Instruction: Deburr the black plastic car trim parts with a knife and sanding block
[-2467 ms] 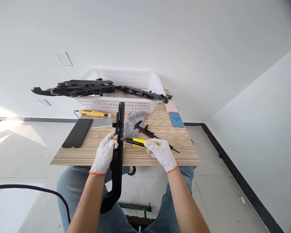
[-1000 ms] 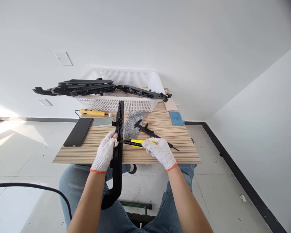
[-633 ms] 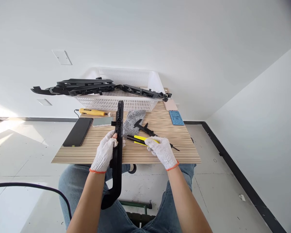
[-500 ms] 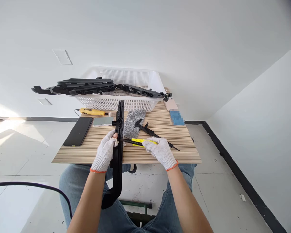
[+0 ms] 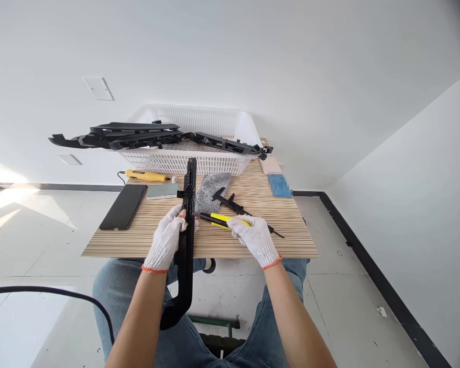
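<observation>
My left hand (image 5: 167,235), in a white knit glove, is closed around a long black plastic trim piece (image 5: 184,276), its thumb lying on the near face. The piece stands lengthwise in front of me, its curved lower end hanging past the table edge over my lap. In my gloved right hand (image 5: 255,236) is a yellow-and-black utility knife (image 5: 220,220), pointing left. Its tip is close to the trim piece's right edge, just above the left thumb; whether it touches, I cannot tell. Black calipers (image 5: 233,205) and a silvery grey cloth-like piece (image 5: 210,193) lie behind the knife.
A white plastic basket (image 5: 249,128) at the back holds several black trim pieces (image 5: 138,135). On the striped table (image 5: 291,240) lie a yellow corded tool (image 5: 147,176), a black phone (image 5: 123,207), a grey-green slab (image 5: 163,190) and a blue item (image 5: 279,185). A black cable (image 5: 61,292) crosses at lower left.
The knife's tip has risen slightly along the trim piece's edge, tilting the knife a little more. My left hand and the trim piece have stayed nearly still.
</observation>
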`<state>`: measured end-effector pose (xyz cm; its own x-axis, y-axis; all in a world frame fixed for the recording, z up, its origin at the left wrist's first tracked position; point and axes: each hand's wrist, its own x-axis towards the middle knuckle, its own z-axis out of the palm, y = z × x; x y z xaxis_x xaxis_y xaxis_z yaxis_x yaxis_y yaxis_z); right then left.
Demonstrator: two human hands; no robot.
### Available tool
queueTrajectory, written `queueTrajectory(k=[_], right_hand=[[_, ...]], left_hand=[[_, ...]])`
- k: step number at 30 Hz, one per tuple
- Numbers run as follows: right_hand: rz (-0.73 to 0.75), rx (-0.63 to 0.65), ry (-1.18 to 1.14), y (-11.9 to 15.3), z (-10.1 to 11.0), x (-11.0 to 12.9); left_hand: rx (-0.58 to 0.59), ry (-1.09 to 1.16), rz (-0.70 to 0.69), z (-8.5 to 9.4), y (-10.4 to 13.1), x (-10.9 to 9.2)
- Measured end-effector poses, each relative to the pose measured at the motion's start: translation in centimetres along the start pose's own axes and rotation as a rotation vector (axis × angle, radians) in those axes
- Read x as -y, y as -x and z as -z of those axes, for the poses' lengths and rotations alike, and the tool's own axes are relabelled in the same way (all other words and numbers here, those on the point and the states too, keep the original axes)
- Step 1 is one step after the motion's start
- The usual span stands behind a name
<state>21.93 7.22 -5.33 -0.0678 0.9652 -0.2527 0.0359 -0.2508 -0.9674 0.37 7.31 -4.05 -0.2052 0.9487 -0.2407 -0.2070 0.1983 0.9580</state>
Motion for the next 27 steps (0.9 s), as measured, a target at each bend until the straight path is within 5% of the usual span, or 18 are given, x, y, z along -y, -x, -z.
queueTrajectory(k=[27], right_hand=[[-0.003, -0.006, -0.011, 0.04, -0.12, 0.02]], left_hand=[[0.026, 0.046, -0.018, 0.16, -0.16, 0.39]])
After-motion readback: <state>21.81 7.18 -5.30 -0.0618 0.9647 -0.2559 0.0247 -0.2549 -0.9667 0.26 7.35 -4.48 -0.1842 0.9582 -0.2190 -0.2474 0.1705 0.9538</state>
